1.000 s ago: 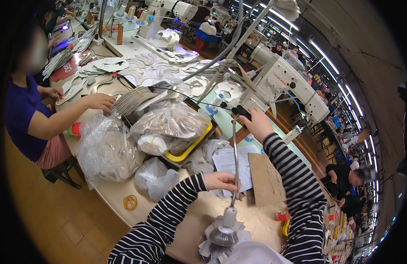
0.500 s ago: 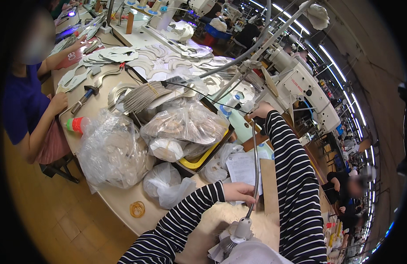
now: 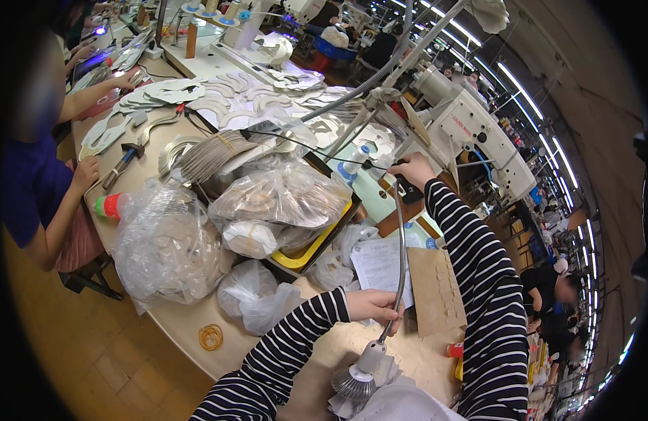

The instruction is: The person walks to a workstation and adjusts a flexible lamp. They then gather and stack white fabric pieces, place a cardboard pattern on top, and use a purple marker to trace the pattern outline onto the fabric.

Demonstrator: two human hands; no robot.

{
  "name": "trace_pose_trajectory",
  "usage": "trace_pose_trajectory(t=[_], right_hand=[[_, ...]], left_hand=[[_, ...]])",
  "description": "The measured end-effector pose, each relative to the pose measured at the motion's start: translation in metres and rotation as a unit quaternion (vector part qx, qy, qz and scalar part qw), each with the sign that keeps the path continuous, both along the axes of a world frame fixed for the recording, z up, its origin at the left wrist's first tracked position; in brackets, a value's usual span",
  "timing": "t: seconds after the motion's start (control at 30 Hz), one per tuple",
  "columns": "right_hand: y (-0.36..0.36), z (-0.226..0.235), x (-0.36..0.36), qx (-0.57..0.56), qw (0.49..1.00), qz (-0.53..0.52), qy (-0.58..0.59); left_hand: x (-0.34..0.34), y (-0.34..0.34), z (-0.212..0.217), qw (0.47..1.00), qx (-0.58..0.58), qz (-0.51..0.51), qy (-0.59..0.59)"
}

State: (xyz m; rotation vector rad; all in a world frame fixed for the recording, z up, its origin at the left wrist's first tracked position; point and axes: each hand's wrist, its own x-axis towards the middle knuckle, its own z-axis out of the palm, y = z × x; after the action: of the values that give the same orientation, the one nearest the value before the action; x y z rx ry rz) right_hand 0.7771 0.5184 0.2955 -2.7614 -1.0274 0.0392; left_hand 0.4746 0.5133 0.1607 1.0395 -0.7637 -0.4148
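Observation:
A gooseneck lamp (image 3: 400, 242) with a bendable metal stem runs down the front right of the table. My left hand (image 3: 373, 306) is closed around the stem just above the white lamp head (image 3: 370, 356). The ribbed bulb end (image 3: 353, 382) points down toward the table. My right hand (image 3: 414, 170) is closed at the stem's upper end, where a black cable (image 3: 317, 146) arrives; its fingertips are partly hidden. Beside the stem lie a printed paper sheet (image 3: 377, 265) and a brown card (image 3: 435, 291) bearing several small pieces.
Clear bags of cut parts (image 3: 171, 242) and a yellow-edged tray (image 3: 310, 250) fill the table's middle. Rubber bands (image 3: 210, 337) lie near the front edge. A white sewing machine (image 3: 482, 140) stands at the right. A person in purple (image 3: 40, 189) works at the left beside a hammer (image 3: 124, 163).
The lamp head has tilted, so more of its ribbed bulb end shows. More of the brown card is visible. The whole view has shifted slightly; both hands stay on the lamp.

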Motion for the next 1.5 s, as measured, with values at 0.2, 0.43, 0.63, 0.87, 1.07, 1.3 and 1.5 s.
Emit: trace_pose_trajectory(t=[0.2, 0.43, 0.63, 0.87, 1.07, 1.3, 1.5], right_hand=[[0.025, 0.017, -0.031, 0.13, 0.982, 0.081, -0.115], [0.087, 0.058, -0.091, 0.18, 0.94, 0.265, -0.113], [0.127, 0.162, -0.081, 0.191, 0.896, 0.338, -0.215], [0.14, 0.24, -0.098, 0.239, 0.929, 0.265, -0.093], [0.188, 0.237, -0.074, 0.113, 0.911, 0.326, -0.227], [0.194, 0.252, -0.035, 0.115, 0.946, 0.279, -0.117], [0.193, 0.252, -0.035, 0.119, 0.948, 0.261, -0.135]], left_hand=[[-0.01, 0.009, 0.01, 0.997, 0.013, 0.061, 0.037], [-0.029, 0.022, 0.031, 0.981, 0.128, 0.121, -0.082], [-0.013, 0.01, 0.044, 0.874, 0.098, 0.475, -0.002], [0.031, 0.028, 0.079, 0.84, -0.042, 0.536, -0.078], [0.047, 0.038, 0.08, 0.86, -0.198, 0.468, -0.053], [0.056, 0.05, 0.065, 0.901, -0.159, 0.365, -0.172], [0.052, 0.048, 0.069, 0.888, -0.132, 0.409, -0.161]])
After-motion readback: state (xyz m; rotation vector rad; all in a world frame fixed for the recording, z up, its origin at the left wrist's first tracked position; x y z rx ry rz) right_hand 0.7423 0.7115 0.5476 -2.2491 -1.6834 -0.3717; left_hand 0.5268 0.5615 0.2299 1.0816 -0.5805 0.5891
